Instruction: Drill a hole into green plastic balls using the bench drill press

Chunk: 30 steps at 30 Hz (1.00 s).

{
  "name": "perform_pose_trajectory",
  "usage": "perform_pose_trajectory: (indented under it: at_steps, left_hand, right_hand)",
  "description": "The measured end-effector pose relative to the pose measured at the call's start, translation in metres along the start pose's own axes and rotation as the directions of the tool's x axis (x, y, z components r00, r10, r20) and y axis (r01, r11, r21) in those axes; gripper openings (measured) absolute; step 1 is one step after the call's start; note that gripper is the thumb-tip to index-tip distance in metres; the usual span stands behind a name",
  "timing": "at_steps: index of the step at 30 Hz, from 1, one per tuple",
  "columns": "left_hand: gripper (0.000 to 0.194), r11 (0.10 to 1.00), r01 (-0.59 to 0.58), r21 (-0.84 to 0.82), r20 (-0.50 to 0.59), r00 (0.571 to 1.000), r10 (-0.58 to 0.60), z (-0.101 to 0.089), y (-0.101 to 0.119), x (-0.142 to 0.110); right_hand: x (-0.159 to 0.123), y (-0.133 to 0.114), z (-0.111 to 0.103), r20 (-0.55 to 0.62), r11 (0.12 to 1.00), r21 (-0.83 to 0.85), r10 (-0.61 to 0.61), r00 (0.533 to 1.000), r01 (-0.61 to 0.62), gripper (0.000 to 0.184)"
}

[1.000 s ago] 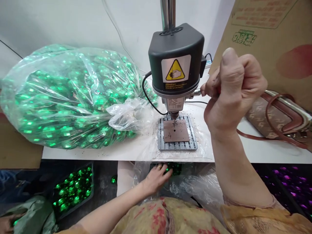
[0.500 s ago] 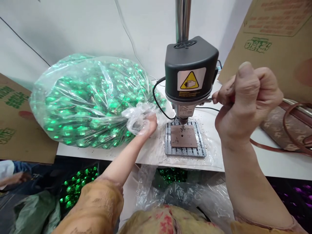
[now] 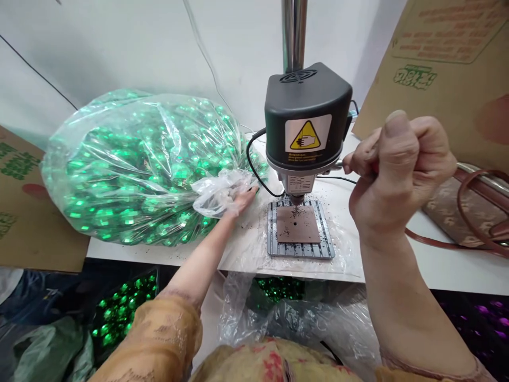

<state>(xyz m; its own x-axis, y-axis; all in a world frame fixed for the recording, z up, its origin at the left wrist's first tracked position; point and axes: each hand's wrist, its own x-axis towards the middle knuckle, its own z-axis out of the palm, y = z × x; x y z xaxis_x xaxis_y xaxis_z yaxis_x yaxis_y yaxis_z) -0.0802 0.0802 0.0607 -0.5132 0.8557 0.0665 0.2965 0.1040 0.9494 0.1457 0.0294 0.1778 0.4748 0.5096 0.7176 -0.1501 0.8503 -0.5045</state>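
On the right, my right hand (image 3: 401, 170) is closed in a fist round the feed handle (image 3: 337, 165) of a black bench drill press (image 3: 308, 114). My fingers hide most of that handle. Under the chuck (image 3: 296, 199), a brown square block (image 3: 298, 225) with a small dark hole lies on the slotted metal base (image 3: 324, 249). At the gathered mouth of a big clear plastic bag (image 3: 159, 124) full of shiny green beads (image 3: 131, 212), my left hand (image 3: 245, 200) reaches forward with its fingers stretched out. Loose plastic partly covers that hand, and its fingertips are small and hard to make out.
Dark shavings lie about the base on the white table (image 3: 353, 254). Cardboard boxes stand left (image 3: 35, 212) and right (image 3: 441, 63). A patterned bag (image 3: 449, 212) with a brown strap lies on the right. Below the table edge are green beads (image 3: 127, 305) and clear plastic sheeting (image 3: 318, 318).
My left hand has moved slightly left at the bag's mouth, and its fingers have straightened. My right hand stays on the handle. The whole view has shifted a little.
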Motion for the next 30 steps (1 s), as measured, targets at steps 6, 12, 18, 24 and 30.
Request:
perform_pose_trajectory:
  at_steps: [6, 12, 18, 24, 30]
  left_hand:
    - [0.046, 0.908, -0.005, -0.419, 0.309, 0.940, 0.148, -0.018, -0.020, -0.057]
    - [0.060, 0.914, 0.010, -0.405, 0.422, 0.889, 0.177, -0.012, -0.030, -0.108]
    - [0.057, 0.939, -0.032, -0.342, 0.458, 0.867, 0.197, 0.018, -0.048, -0.104]
    - [0.049, 0.963, -0.168, -0.210, 0.469, 0.847, 0.250, 0.029, -0.049, -0.100]
    - [0.050, 0.955, -0.258, -0.143, 0.477, 0.828, 0.295, 0.034, -0.050, -0.092]
  right_hand:
    - [-0.003, -0.003, 0.002, -0.017, 1.000, -0.002, 0.021, 1.000, -0.021, 0.035]
    - [-0.004, -0.004, 0.001, -0.009, 1.000, -0.012, 0.017, 1.000, -0.017, 0.036]
    - [-0.005, -0.006, 0.000, 0.000, 0.999, -0.029, 0.032, 1.000, -0.032, 0.035]
    - [-0.004, -0.004, -0.001, 0.011, 1.000, 0.002, 0.024, 1.000, -0.024, 0.036]
    - [-0.004, 0.000, -0.001, 0.007, 1.000, 0.003, -0.001, 1.000, 0.001, 0.038]
